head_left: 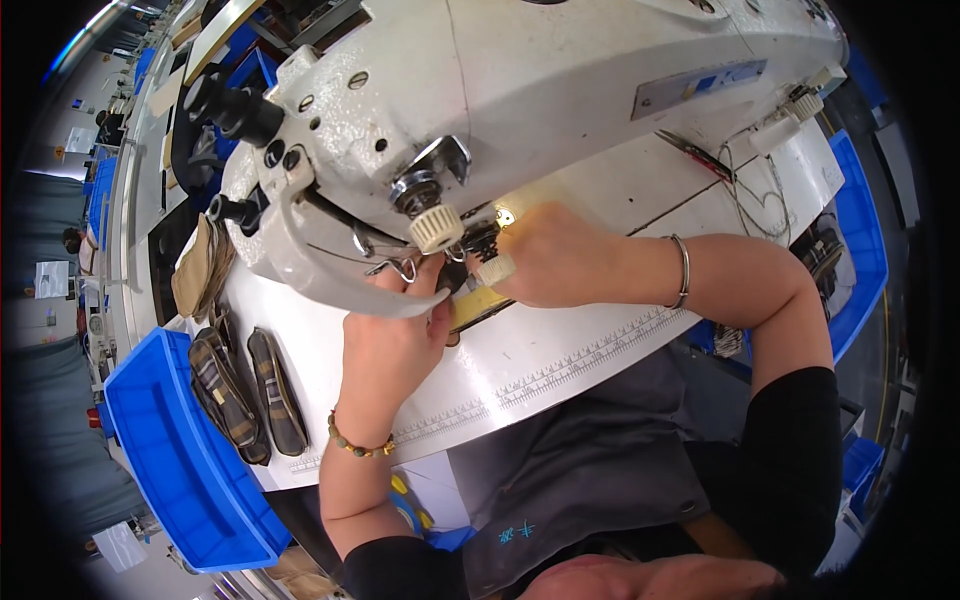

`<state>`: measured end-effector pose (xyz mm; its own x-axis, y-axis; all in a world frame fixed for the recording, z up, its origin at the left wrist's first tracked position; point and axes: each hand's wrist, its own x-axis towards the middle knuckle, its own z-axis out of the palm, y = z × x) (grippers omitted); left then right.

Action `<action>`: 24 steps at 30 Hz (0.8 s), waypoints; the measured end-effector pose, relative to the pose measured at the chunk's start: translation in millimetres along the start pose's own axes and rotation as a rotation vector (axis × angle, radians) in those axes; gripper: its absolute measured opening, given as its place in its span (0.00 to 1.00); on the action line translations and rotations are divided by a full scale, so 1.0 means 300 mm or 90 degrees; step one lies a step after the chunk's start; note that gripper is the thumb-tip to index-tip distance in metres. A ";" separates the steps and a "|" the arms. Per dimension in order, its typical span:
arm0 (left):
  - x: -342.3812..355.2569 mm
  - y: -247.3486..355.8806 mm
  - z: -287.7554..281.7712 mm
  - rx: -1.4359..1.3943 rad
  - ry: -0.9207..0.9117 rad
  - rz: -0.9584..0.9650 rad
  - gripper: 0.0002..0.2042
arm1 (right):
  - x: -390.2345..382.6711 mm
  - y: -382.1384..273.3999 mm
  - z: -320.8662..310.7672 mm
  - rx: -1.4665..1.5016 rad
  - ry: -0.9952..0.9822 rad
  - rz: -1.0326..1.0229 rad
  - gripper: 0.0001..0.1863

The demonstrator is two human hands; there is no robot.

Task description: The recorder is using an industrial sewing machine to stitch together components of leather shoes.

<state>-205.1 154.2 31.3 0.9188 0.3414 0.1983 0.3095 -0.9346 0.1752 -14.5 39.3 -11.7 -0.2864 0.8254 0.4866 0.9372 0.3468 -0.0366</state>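
Observation:
A large white sewing machine (540,120) reaches across the table in front of me, with both my hands close together under its needle end. My left hand (390,345) has its fingers bent in at the sewing spot, their tips partly covered by the white guard. Between the hands shows a small dark piece (456,278), too hidden to name. Curled on the other side of it is my right hand (560,260), its fingertips out of sight behind machine parts. A yellow strip (478,308) lies on the bed just below the fingers.
Left of my forearm, dark plaid fabric pieces (277,390) lie at the edge of the white table (540,350), beside a blue bin (170,430). Tan pieces (203,268) are farther back. Red-handled tweezers (695,155) rest beyond my right hand; another blue bin (872,240) stands right.

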 end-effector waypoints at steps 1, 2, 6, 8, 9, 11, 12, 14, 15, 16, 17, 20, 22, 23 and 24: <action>0.001 -0.011 0.004 0.001 0.001 -0.001 0.17 | 0.002 -0.003 0.005 0.000 0.000 -0.002 0.05; 0.004 -0.027 0.018 0.018 0.035 0.062 0.16 | 0.002 -0.007 0.017 0.012 -0.009 -0.001 0.04; -0.009 -0.070 0.056 0.073 0.056 0.122 0.12 | 0.000 -0.013 0.051 0.058 0.011 0.014 0.04; -0.010 -0.089 0.052 0.055 0.059 0.123 0.12 | 0.003 -0.011 0.051 0.023 0.039 -0.008 0.05; -0.011 -0.095 0.051 0.038 0.061 0.124 0.13 | 0.006 -0.011 0.051 -0.010 0.067 -0.030 0.05; -0.011 -0.096 0.057 0.050 0.078 0.130 0.13 | 0.013 -0.009 0.065 -0.005 0.077 -0.034 0.06; 0.000 -0.087 0.055 0.059 0.094 0.141 0.14 | 0.013 -0.006 0.073 -0.003 0.085 -0.034 0.06; 0.006 -0.037 0.022 0.094 0.095 0.123 0.15 | 0.008 -0.011 0.080 -0.013 0.090 -0.027 0.06; 0.008 -0.015 0.006 0.132 0.095 0.101 0.16 | 0.010 -0.014 0.082 -0.021 0.097 -0.024 0.07; 0.007 -0.015 0.014 0.133 0.095 0.100 0.16 | 0.014 -0.013 0.084 -0.020 0.098 -0.025 0.07; 0.007 -0.021 0.032 0.150 0.136 0.108 0.16 | 0.019 -0.010 0.085 -0.004 0.115 -0.019 0.07; -0.003 -0.077 0.088 0.139 0.189 0.145 0.16 | 0.025 -0.012 0.069 0.003 0.123 -0.030 0.07; -0.002 -0.095 0.101 0.103 0.198 0.181 0.16 | 0.018 -0.011 0.053 -0.007 0.111 -0.040 0.07; -0.004 -0.097 0.100 0.109 0.183 0.178 0.16 | 0.015 -0.015 0.043 0.000 0.077 -0.034 0.07; -0.006 -0.097 0.101 0.114 0.166 0.175 0.15 | 0.008 -0.017 0.038 0.007 0.042 -0.026 0.07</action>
<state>-208.4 177.8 -3.4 0.8871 0.0696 0.4563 0.1210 -0.9891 -0.0844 -22.1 44.8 -20.3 -0.3100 0.7794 0.5444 0.9228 0.3845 -0.0251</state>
